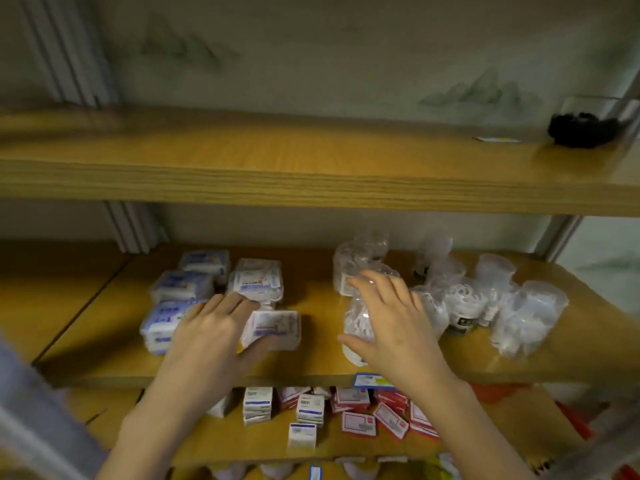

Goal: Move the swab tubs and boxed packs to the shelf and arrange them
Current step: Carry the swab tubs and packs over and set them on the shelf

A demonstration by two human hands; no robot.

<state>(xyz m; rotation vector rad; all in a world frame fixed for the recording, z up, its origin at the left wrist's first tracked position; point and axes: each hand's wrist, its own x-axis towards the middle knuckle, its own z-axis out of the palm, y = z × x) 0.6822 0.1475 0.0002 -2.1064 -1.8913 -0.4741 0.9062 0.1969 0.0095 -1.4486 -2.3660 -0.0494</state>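
Plastic front tub [358, 323], clear, sits under right hand [394, 320]: fingers draped over its top, thumb on the front wall, gripping it. White swabs inside, blurred. Left hand [207, 327] lies flat, fingers straight across blue-and-white packs [180, 289], thumb against a clear-wrapped pack [277, 327]. All on middle shelf [311, 362]: packs left, more swab tubs [526, 317] clustered right of the held one, some touching. Lower shelf [225, 441]: white-and-blue boxes [256, 403], red-and-white boxes [391, 417]. Top shelf [277, 161]: black object [585, 129], far right.
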